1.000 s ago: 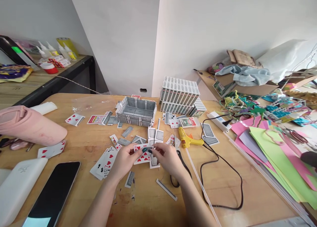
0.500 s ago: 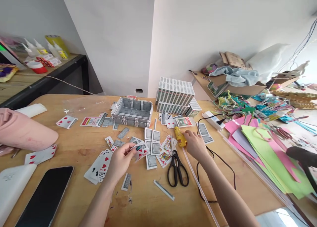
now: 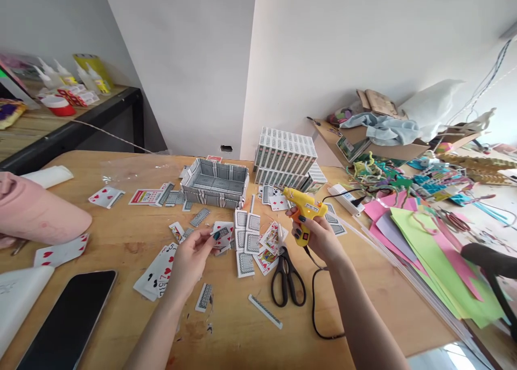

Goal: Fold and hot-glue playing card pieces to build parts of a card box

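Between its thumb and fingers, my left hand (image 3: 196, 254) pinches a folded playing card (image 3: 224, 235) with red hearts showing. My right hand (image 3: 317, 235) is wrapped round the handle of a yellow glue gun (image 3: 305, 204), whose nozzle points left. Between the hands lie several folded cards with patterned backs (image 3: 247, 234), joined side by side. Black-handled scissors (image 3: 287, 278) rest below the glue gun, their blades near some face cards (image 3: 270, 256). Behind the hands stands an open box (image 3: 216, 182) covered in grey card backs.
Stacked card packs (image 3: 285, 157) stand by the wall. A black phone (image 3: 70, 319) and a pink roll (image 3: 40, 211) lie at left. The glue gun's black cord (image 3: 315, 305) loops over the table near a power strip (image 3: 346, 199). Coloured paper sheets (image 3: 428, 257) lie at right.
My right hand has taken hold of the glue gun and lifted it off the table, turning its nozzle to the left. My left hand still holds the card, shifted slightly left.
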`<state>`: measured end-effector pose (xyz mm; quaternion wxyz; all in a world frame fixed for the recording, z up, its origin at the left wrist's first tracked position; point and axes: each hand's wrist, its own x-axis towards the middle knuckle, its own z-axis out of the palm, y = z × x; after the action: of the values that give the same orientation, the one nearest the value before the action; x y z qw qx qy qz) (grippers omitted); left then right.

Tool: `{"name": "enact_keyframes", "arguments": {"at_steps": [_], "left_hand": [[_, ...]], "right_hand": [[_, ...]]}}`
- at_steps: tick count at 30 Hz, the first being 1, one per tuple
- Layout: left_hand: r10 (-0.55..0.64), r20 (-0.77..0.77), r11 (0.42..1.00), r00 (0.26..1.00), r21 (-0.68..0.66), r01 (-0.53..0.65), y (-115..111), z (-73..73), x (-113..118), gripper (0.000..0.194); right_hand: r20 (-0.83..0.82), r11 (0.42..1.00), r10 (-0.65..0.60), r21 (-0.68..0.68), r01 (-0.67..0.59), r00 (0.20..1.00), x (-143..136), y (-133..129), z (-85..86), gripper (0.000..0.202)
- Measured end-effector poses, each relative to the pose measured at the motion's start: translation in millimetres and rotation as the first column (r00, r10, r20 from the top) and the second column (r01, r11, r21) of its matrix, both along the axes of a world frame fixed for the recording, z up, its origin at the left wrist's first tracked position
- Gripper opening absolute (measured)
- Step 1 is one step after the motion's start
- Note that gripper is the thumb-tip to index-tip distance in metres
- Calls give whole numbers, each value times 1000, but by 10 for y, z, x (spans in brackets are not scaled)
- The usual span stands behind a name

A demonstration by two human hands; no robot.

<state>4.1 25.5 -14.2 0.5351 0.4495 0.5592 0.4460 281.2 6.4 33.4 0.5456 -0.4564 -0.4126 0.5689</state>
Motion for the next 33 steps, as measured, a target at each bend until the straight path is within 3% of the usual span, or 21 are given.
{"name": "enact_keyframes", "arguments": {"at_steps": [4,8,13,19,33], "left_hand": [[-24,-52,997,998,73,28,-43,-19,19,31],[21,-320,978,947,204,47,-91,-8,28,25],[118,-491,932,863,354,74,-77,-14,10,21],[145,-445,894,884,441,75,-85,7,2,25],[254,-243,942,936,282,-182,-140,179,6,23]], "right_hand": [[168,993,117,-8,-117,979,-219,35,99,35],[437,959,277,-79,-271,856,-399,73,229,41],[561,947,315,-136,-290,766,-485,99,264,37],[561,926,374,-187,-327,738,-414,115,237,30],[489,881,474,-256,-399,733,-363,200,104,27]]}}
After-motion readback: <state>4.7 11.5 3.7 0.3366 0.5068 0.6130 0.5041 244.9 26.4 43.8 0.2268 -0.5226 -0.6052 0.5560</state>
